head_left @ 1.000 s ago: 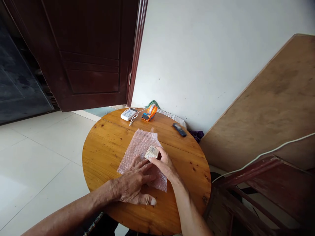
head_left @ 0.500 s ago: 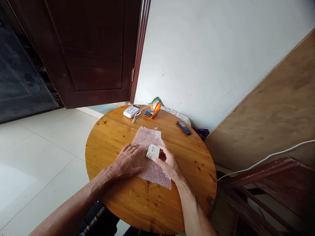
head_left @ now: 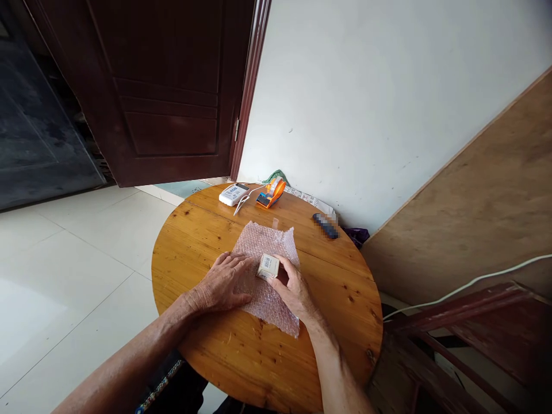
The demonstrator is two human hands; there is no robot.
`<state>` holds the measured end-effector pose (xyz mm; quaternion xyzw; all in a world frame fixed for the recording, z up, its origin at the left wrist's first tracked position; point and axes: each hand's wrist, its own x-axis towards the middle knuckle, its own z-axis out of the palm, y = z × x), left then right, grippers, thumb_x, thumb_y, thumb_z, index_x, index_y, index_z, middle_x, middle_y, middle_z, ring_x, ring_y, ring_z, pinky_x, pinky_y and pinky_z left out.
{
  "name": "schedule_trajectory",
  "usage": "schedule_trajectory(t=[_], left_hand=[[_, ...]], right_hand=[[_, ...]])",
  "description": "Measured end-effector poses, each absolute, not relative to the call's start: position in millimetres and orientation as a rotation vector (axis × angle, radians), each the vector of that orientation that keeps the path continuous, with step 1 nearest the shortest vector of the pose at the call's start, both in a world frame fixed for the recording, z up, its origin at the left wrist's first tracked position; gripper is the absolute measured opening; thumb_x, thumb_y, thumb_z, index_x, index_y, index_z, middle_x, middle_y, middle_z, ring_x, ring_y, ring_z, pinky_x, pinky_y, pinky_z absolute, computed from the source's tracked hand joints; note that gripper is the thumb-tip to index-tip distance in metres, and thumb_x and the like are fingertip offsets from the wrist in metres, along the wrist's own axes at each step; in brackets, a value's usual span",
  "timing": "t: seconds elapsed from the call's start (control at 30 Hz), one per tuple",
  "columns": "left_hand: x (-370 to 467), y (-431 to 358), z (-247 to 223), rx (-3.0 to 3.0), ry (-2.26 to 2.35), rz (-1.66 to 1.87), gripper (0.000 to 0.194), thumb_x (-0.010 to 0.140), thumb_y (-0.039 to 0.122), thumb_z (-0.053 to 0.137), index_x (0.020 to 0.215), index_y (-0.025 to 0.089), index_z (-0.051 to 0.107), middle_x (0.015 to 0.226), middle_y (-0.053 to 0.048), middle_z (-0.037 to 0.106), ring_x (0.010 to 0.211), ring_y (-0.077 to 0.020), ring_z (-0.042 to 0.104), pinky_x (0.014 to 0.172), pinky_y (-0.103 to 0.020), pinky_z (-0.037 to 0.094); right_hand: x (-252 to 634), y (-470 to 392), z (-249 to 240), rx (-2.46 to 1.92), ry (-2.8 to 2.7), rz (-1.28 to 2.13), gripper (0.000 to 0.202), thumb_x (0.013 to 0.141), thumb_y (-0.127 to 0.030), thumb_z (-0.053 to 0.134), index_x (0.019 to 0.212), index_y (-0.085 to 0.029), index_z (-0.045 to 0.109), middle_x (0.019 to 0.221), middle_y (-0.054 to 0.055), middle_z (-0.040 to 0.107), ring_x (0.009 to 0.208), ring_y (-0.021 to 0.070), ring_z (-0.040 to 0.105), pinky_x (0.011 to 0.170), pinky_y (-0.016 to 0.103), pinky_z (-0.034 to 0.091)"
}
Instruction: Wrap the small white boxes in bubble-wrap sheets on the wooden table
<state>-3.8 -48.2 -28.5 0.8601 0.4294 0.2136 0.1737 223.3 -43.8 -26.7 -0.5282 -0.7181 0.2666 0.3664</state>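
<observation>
A pinkish sheet of bubble wrap (head_left: pixel 269 310) lies across the middle of the round wooden table. On it is a small cream box (head_left: pixel 269 265) with a barcode label on top. My right hand (head_left: pixel 294 288) grips this box from the right, thumb at the near side and fingers at the far side. Flat on the left part of the sheet rests my left hand (head_left: pixel 224 283), its fingers stretched out and its thumb apart, just left of the box.
At the table's far edge are a white device (head_left: pixel 233 194) with a cable and an orange tape dispenser (head_left: pixel 271 194). A dark, pixelated object (head_left: pixel 325 226) lies at the back right. The round wooden table (head_left: pixel 345 322) stands near a white wall and a dark red door (head_left: pixel 172 132).
The far right corner of the bubble wrap has spread out to the right. Both hands and the box stay almost where they were; the view has shifted slightly.
</observation>
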Motion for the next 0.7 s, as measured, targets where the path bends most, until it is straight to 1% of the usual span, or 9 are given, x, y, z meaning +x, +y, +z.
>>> schedule_trajectory(t=[0.1,0.27,0.57,0.63,0.7], left_hand=[[-4.0,-48.3,-28.8,2.429,1.212,0.616,0.084,0.070,0.039,0.076,0.144,0.019,0.041,0.146,-0.015,0.050,0.138,-0.0334,0.041,0.118,-0.055,0.022],[-4.2,-48.4,-28.6,2.410,1.220,0.617,0.085,0.069,0.038,0.077,0.144,0.021,0.042,0.145,-0.014,0.051,0.138,-0.0343,0.041,0.118,-0.056,0.022],[-3.1,-48.4,-24.8,2.431,1.222,0.598,0.081,0.072,0.038,0.075,0.144,0.019,0.043,0.146,-0.015,0.050,0.138,-0.0333,0.041,0.118,-0.054,0.023],[-5.1,-51.5,-23.0,2.436,1.195,0.633,0.078,0.073,0.039,0.074,0.142,0.021,0.044,0.145,-0.014,0.050,0.136,-0.0327,0.042,0.117,-0.054,0.026],[-8.2,-58.5,-19.8,2.458,1.172,0.642,0.070,0.074,0.041,0.074,0.137,0.022,0.051,0.144,-0.013,0.051,0.136,-0.0329,0.042,0.116,-0.055,0.027]], right_hand=[[222.2,-44.0,-27.4,-1.374,-1.820,0.649,0.052,0.077,-0.022,0.060,0.128,-0.025,0.057,0.126,0.008,0.067,0.116,0.0264,0.062,0.102,0.044,0.047],[223.2,-43.3,-26.3,-1.373,-1.809,0.706,0.053,0.076,-0.022,0.060,0.129,-0.024,0.056,0.124,0.008,0.068,0.113,0.0255,0.064,0.100,0.042,0.049],[224.0,-41.1,-26.7,-1.344,-1.814,0.723,0.050,0.075,-0.021,0.063,0.124,-0.023,0.059,0.120,0.007,0.070,0.111,0.0255,0.065,0.099,0.042,0.049],[223.7,-41.5,-27.0,-1.335,-1.816,0.735,0.049,0.075,-0.021,0.064,0.124,-0.023,0.060,0.120,0.006,0.070,0.111,0.0255,0.064,0.099,0.043,0.048],[223.7,-42.6,-26.3,-1.341,-1.817,0.749,0.052,0.075,-0.020,0.064,0.126,-0.024,0.058,0.121,0.007,0.070,0.112,0.0259,0.064,0.100,0.044,0.047]])
